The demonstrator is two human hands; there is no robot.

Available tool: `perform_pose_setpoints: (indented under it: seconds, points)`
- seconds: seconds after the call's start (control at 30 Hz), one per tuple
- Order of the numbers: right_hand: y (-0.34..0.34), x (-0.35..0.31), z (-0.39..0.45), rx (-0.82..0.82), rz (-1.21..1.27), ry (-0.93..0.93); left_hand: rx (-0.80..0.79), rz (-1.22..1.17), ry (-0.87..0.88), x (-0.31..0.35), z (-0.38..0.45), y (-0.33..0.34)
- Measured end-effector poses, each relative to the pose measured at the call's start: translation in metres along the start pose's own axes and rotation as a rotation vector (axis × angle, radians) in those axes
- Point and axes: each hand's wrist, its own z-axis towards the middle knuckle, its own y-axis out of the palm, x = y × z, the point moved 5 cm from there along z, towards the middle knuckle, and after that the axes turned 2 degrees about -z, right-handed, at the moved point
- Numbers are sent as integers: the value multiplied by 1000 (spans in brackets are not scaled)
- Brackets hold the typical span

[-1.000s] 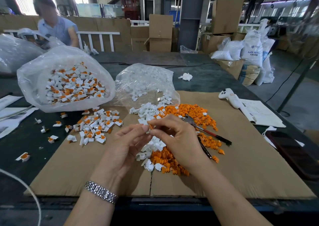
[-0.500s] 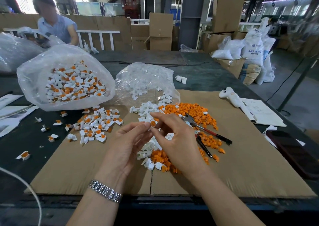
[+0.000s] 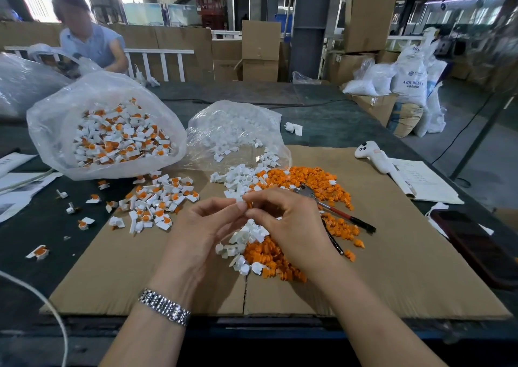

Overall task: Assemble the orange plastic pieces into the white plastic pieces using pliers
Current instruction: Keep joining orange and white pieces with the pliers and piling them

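1. The left hand (image 3: 204,234) is raised above the brown corrugated cardboard sheet (image 3: 392,268), thumb and forefinger pinched on a small white plastic piece (image 3: 240,198) at its fingertips; the other fingers curl loosely below.

2. The right hand (image 3: 283,226) meets it from the right, fingertips pinched on a small orange plastic piece (image 3: 249,205) that is barely visible between the two hands. The orange piece touches the white one or sits just beside it; whether it is already seated cannot be told.

3. The relation that matters: the two pieces meet tip to tip between the hands, white on the left, orange on the right, so the push seems to run roughly left to right along the line joining the fingertips.

4. The steel pliers with red-and-black handles (image 3: 336,212) lie on the cardboard just right of the right hand, partly on the loose pile of orange plastic pieces (image 3: 316,181). Their jaws point up and left toward the hands, and the handles trail down and right. The right hand is plainly the nearer one to them.

5. My judgement: once the orange piece is started by hand, the right hand is best placed to reach for the handles, while the left keeps the pair steady.

6. More loose white plastic pieces (image 3: 238,178) lie beyond and under the hands. Finished white-and-orange assemblies (image 3: 159,201) are scattered well to the left, with more in a clear plastic bag (image 3: 56,131).
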Motion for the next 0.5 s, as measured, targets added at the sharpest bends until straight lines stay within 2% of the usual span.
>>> perform_pose_setpoints:
  seconds: [0.1,0.2,0.23,0.3,0.37,0.43,0.5]
  points:
    - [3,1,-1,-40,18,13,34,35,-1,1,1,0]
    - [-6,15,2,-64,128,111,65,21,-45,-1,2,-1]
    - [-14,25,5,-15,45,149,63,6,-59,-1,2,-1]
    - [-37,49,12,32,-357,267,60,-22,-80,-2,2,-3]
    - [-52,74,14,-60,-733,427,61,-39,-93,-1,3,-4]
    - [-57,94,11,-213,-883,542,60,-41,-100,-2,3,-4]
    - [-56,102,10,-301,-959,551,57,-40,-106,-3,4,-2]
